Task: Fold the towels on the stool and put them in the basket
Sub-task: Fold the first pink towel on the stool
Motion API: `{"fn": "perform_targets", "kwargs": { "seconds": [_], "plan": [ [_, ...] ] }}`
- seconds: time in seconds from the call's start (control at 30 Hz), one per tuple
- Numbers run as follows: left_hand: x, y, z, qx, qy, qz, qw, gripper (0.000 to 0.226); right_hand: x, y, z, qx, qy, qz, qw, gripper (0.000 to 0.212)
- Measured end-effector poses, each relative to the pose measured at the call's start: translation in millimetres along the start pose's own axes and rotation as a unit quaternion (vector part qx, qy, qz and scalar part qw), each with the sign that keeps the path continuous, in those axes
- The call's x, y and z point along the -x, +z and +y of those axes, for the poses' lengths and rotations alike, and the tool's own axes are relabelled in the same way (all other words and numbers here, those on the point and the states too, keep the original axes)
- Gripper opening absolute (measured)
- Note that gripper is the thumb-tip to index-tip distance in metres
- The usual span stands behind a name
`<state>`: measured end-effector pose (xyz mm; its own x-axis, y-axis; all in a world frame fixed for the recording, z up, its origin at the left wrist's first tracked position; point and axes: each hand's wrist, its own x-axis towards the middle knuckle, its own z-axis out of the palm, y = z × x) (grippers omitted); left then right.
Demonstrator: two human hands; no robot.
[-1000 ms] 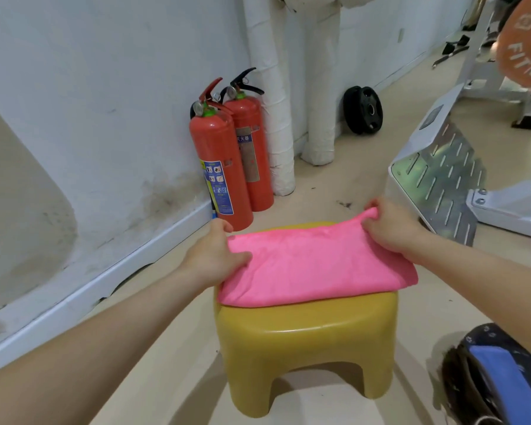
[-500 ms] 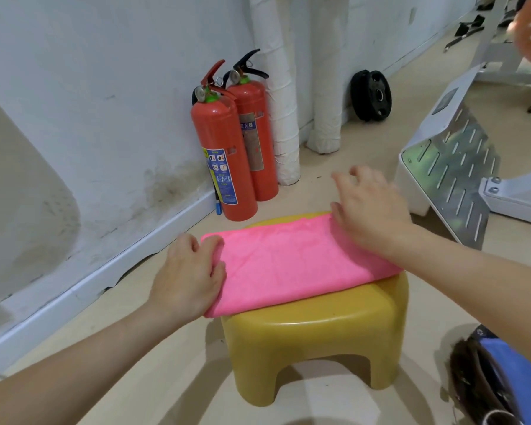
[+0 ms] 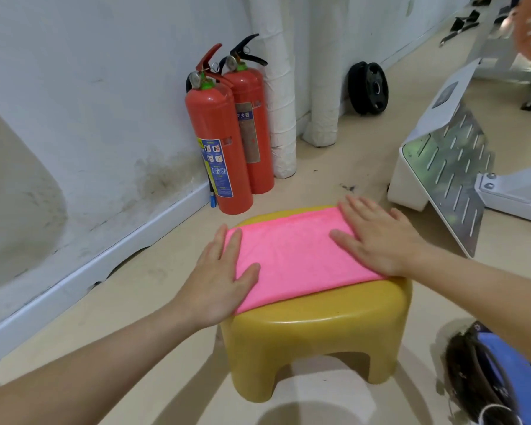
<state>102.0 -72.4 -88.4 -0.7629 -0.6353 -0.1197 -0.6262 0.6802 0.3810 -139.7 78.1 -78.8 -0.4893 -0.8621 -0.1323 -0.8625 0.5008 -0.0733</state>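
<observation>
Pink towel (image 3: 295, 256): folded to a flat rectangle, it lies on the seat of the stool and covers the far part of the top.
Yellow plastic stool (image 3: 313, 338): it stands on the beige floor right in front of you, with the near strip of its seat bare.
Your left hand (image 3: 221, 277): it is palm down on the towel's left end, fingers straight and close together, thumb spread onto the cloth. It presses and grips nothing.
Your right hand (image 3: 377, 237): it is palm down on the towel's right end, fingers straight and fanned out. It also only presses and holds nothing.
Basket (image 3: 460, 363): dark, on the floor near the stool's right side, cut off by the lower right edge of the view.
Blue towel (image 3: 500, 366): it lies inside the basket.
Fire extinguishers (image 3: 218, 142): two red ones stand upright side by side against the white wall beyond the stool.
Wrapped pipes (image 3: 281, 102): white, they run up the wall just right of the extinguishers.
Weight plate (image 3: 369, 87): black, it leans on the wall farther along.
Slotted metal plate (image 3: 451, 173): tilted, part of a white gym machine to the stool's right.
</observation>
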Motion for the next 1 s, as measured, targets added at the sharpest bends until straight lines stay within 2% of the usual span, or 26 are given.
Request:
{"fn": "perform_targets", "kwargs": {
  "seconds": [0.07,0.13,0.2,0.3,0.37,0.47,0.53,0.6,0.67,0.77,0.87,0.9,0.93,1.0],
  "plan": [
    [2,-2,-1,0.103,-0.068,0.009,0.992,0.073,-2,2,7,-0.058,0.046,-0.004,0.997,0.079],
    [4,-2,-4,0.238,-0.14,-0.006,0.961,0.071,-5,3,7,-0.142,0.093,0.011,0.985,0.085],
    [6,-3,-8,0.323,-0.188,-0.029,0.927,0.072,-3,0,9,-0.215,0.158,0.032,0.963,0.08],
    [4,-10,-5,0.354,-0.23,-0.02,0.906,0.054,0,-12,18,-0.232,0.212,0.022,0.949,0.069],
    [2,-15,-4,0.378,-0.242,-0.009,0.894,0.045,0,-20,25,-0.297,0.226,0.012,0.928,0.053],
    [1,-21,-9,0.418,-0.235,0.008,0.878,0.035,3,-33,32,-0.445,0.249,-0.057,0.859,0.024],
    [2,-24,-14,0.442,-0.24,0.04,0.864,0.05,5,-38,39,-0.489,0.26,-0.108,0.826,0.02],
    [4,-28,-17,0.461,-0.242,0.045,0.852,0.068,7,-43,42,-0.46,0.249,-0.138,0.841,0.023],
    [6,-32,-18,0.484,-0.223,0.009,0.846,0.062,8,-47,38,-0.4,0.22,-0.144,0.878,0.032],
    [11,-46,-24,0.516,-0.175,-0.09,0.833,0.036,8,-49,30,-0.339,0.169,-0.145,0.914,0.033],
    [18,-65,-32,0.502,-0.121,-0.211,0.83,0.051,6,-50,21,-0.27,0.129,-0.134,0.945,0.022],
    [20,-67,-33,0.472,-0.098,-0.233,0.845,0.06,6,-51,18,-0.249,0.124,-0.125,0.952,0.022],
    [21,-68,-33,0.42,-0.072,-0.235,0.873,0.066,7,-52,14,-0.23,0.12,-0.115,0.959,0.023],
    [20,-64,-29,0.265,-0.02,-0.156,0.951,0.064,7,-56,6,-0.196,0.115,-0.1,0.969,0.023]
  ]
}}
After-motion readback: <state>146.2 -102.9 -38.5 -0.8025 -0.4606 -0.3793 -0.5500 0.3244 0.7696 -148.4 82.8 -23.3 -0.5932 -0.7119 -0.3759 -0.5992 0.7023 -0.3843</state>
